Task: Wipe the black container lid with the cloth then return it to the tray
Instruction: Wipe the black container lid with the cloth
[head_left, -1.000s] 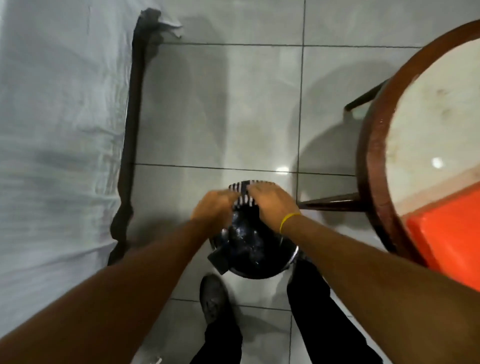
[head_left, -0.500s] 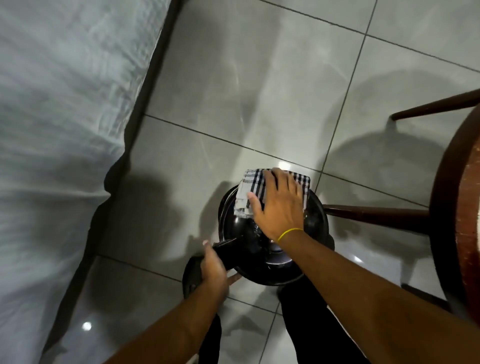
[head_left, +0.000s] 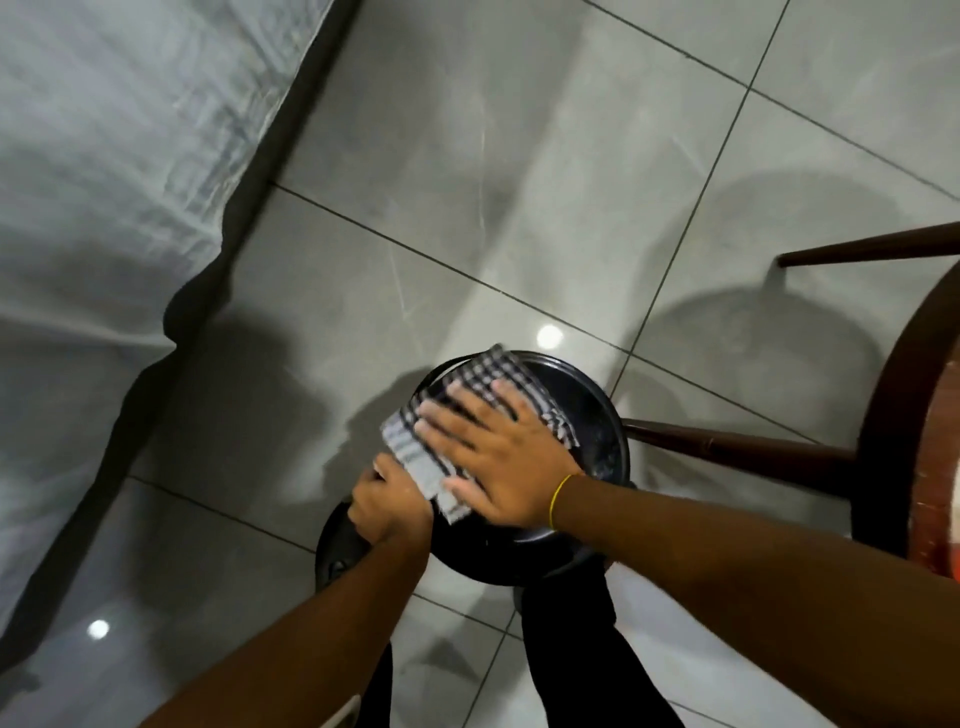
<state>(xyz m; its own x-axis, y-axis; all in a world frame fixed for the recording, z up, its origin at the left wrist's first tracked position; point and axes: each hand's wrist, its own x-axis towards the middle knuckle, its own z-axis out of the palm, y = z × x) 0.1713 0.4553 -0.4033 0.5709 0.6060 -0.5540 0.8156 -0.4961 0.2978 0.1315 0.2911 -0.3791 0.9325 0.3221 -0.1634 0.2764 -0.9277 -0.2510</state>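
Observation:
A round black container lid (head_left: 597, 415) is held out in front of me above the tiled floor. My left hand (head_left: 390, 506) grips its near left edge, where a handle sticks out. A checked grey and black cloth (head_left: 415, 452) lies folded across the lid's top. My right hand (head_left: 498, 452) presses flat on that cloth with fingers spread, a yellow band on the wrist. The hands and cloth hide much of the lid. No tray shows in this view.
A round wooden table (head_left: 904, 395) with dark legs (head_left: 737, 449) stands at the right. A white sheet (head_left: 104, 208) hangs down on the left. My dark trousers and a shoe (head_left: 337, 556) are below the lid on the grey tiles.
My right hand has slid the cloth from the lid's far edge toward the near left side. My left hand moved from the cloth to the lid's handle a second ago and stays there.

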